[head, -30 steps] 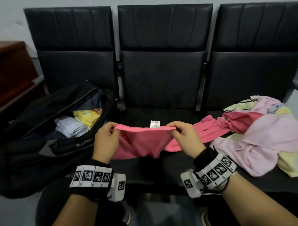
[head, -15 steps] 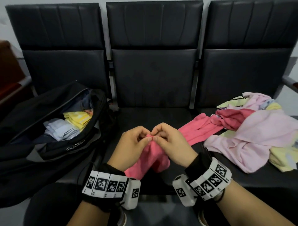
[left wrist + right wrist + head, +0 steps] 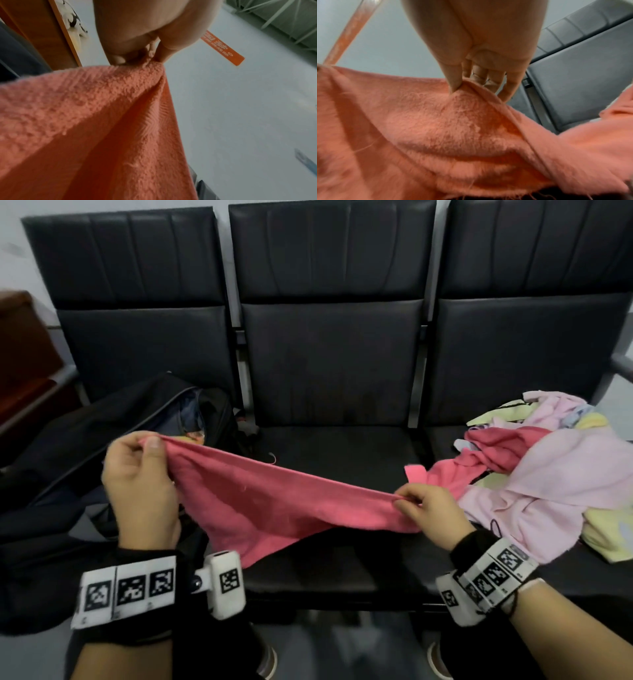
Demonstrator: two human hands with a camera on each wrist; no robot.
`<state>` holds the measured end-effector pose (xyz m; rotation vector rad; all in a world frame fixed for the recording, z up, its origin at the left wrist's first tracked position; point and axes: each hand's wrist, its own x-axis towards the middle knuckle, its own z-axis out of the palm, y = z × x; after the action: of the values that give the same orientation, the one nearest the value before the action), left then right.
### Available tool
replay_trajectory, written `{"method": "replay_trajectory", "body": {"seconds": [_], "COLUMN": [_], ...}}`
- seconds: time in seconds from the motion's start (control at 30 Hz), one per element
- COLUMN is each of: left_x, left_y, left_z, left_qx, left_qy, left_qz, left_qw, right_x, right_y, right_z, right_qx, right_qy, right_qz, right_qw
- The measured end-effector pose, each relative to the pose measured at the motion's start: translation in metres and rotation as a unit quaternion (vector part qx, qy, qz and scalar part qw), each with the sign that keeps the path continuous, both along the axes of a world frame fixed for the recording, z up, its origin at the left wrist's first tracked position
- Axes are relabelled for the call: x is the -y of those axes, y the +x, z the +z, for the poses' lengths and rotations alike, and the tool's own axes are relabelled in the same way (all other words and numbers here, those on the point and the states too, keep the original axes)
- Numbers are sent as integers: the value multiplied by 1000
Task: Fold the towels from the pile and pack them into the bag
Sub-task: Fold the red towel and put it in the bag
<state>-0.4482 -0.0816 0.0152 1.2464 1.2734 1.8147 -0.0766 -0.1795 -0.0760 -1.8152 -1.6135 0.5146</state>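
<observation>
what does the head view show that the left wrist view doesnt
Only the head view shows the right hand pinching the other end of the pink towel, the open black bag on the left seat, and the towel pile on the right seat. Only the left wrist view shows the towel's looped weave close up and an orange tag behind the fingers. Both show the left hand with its grip pinched on the towel's edge.
</observation>
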Motion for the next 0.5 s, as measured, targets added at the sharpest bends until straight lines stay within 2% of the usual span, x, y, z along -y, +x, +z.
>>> {"method": "replay_trajectory", "body": {"seconds": [0.07,0.13,0.23,0.33,0.43,0.5], "left_x": [-4,-2,5,15,28,34], "left_y": [1,14,44,76,103,116], "left_z": [-5,-13,-22,-22,-12,-7], "left_qx": [-8,-14,-47,-115,-174,-240], "left_qy": [-24,-48,-100,-132,-108,-62], "left_qz": [16,-2,-90,-193,-250,-289], "left_qw": [1000,999,990,965,946,925], "right_x": [-2,-7,-15,-17,-16,-15], "right_y": [3,-3,-22,-40,-51,-56], "right_z": [3,12,33,52,67,74], "right_qx": [-24,-57,-102,-98,-70,-86], "right_qy": [24,57,84,83,98,105], "right_qz": [-27,-24,6,58,91,105], "right_qw": [999,996,991,990,989,985]}}
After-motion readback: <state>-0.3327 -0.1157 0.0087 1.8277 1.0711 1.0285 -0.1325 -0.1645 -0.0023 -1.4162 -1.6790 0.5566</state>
